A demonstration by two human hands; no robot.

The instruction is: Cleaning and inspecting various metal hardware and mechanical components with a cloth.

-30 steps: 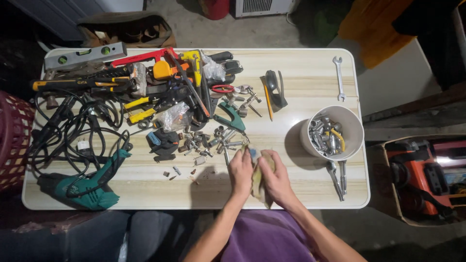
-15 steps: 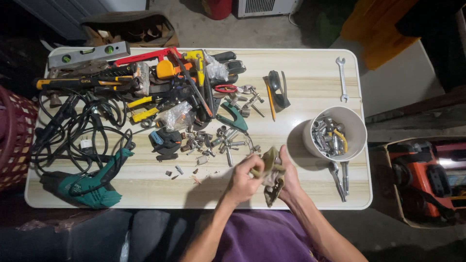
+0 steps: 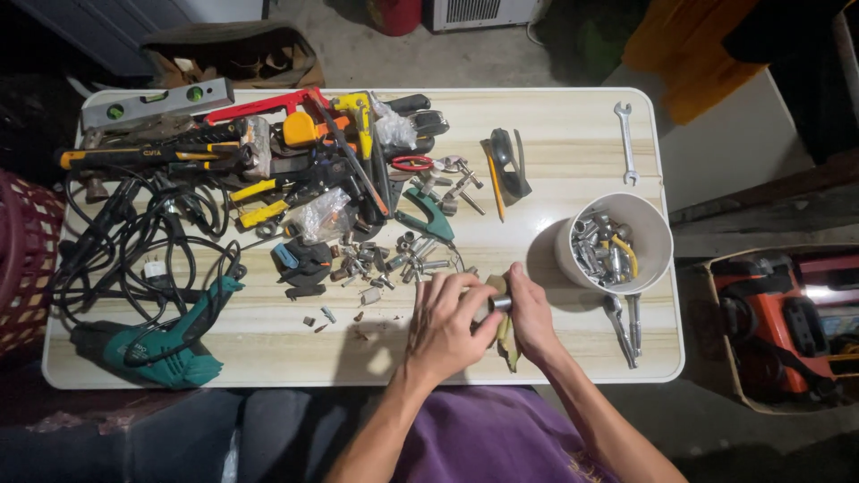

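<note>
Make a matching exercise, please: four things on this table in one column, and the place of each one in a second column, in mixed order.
Things:
1. spirit level
2. green drill
3. white bucket
4. small metal socket

Places:
A. between the left hand and the right hand, with a rag
B. far left corner of the table
C. right side, full of metal parts
D. near left corner, with a black cord

Pairs: 1-B, 2-D, 3-C, 4-A

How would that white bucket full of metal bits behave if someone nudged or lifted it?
The white bucket is packed with metal sockets, so it probably feels heavy for its size. Standing upright on the table on a broad base, it would likely slide rather than tip. If lifted, the loose pieces would probably shift and rattle.
</note>
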